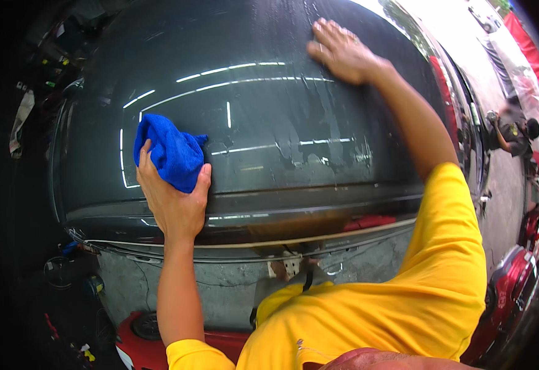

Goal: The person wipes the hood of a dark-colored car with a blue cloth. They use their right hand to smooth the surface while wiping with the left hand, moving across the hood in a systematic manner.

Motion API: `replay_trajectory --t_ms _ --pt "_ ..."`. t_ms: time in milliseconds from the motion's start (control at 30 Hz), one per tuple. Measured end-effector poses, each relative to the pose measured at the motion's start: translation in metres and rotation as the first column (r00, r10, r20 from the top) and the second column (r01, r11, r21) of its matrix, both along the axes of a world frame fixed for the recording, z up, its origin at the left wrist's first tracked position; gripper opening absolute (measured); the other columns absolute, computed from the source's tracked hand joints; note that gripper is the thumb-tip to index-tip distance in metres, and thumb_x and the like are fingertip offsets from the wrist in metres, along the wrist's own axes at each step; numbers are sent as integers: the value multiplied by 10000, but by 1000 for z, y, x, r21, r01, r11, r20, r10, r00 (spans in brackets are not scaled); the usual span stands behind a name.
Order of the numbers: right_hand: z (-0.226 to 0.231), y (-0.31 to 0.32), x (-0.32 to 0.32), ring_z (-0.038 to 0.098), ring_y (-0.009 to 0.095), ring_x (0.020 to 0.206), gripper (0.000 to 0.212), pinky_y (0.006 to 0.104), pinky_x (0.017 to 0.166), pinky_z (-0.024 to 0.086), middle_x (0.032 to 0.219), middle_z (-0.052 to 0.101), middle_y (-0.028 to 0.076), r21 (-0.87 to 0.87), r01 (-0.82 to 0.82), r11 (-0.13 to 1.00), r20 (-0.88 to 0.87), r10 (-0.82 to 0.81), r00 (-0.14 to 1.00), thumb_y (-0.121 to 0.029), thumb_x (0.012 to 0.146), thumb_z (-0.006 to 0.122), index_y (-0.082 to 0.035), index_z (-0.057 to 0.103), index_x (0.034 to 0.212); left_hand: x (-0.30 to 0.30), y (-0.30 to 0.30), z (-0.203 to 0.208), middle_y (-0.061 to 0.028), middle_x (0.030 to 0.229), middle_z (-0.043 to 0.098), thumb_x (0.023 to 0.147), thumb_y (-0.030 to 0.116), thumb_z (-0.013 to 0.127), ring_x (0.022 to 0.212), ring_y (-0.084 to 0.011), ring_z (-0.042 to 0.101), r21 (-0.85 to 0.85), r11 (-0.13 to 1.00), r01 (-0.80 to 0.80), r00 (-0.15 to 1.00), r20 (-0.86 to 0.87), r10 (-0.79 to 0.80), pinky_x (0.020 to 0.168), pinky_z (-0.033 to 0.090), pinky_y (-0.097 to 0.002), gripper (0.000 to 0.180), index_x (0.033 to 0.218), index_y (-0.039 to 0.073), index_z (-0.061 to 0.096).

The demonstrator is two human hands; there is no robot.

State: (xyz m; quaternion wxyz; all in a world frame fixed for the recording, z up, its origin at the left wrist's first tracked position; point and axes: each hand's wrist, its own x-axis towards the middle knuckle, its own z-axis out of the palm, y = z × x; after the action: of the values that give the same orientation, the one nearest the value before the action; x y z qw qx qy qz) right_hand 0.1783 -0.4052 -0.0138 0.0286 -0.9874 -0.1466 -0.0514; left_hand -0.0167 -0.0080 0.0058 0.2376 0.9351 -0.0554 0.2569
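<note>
Beneath both arms spreads the dark, glossy roof of a car (245, 172), wet in patches, with bright light strips mirrored in it. A bunched blue cloth (174, 151) is gripped in my left hand (177, 203) at the roof's near left part. My right hand (345, 50) reaches far across to the right and lies flat on the wet surface, its fingers stretched out and slightly blurred. Water streaks and droplets show around and below it. Nothing can be seen in that hand.
A raised trim line (269, 243) runs along the roof's near edge, close to my body. Below it is grey floor (226, 277) with a thin cable. Red cars stand behind and at the right. Another person (516, 135) is at the far right.
</note>
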Motion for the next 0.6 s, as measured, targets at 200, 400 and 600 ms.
replay_trajectory --t_ms 200,400,600 --pt "20 0 127 126 286 1632 849 490 1323 137 1760 161 126 116 368 923 -97 -358 929 -681 1059 218 -106 212 1684 2 3 -2 -206 1592 407 783 294 896 1437 -451 410 -34 999 17 1000 12 -16 1180 353 -552 973 1543 48 339" --pt "10 8 -14 106 350 1626 886 476 1324 117 1747 152 199 24 69 997 -56 -68 996 -674 1080 222 -7 201 1662 4 0 0 -196 1596 405 802 314 885 1424 -460 416 33 999 -34 999 32 33 1176 359 -558 969 1545 33 331" --pt "20 15 -240 92 365 1627 910 484 1323 83 1740 145 231 -86 -170 982 -109 160 981 -665 1076 287 31 185 1655 4 -11 -6 -183 1615 384 805 292 878 1455 -457 385 58 997 -56 997 62 52 1191 345 -563 955 1541 42 324"
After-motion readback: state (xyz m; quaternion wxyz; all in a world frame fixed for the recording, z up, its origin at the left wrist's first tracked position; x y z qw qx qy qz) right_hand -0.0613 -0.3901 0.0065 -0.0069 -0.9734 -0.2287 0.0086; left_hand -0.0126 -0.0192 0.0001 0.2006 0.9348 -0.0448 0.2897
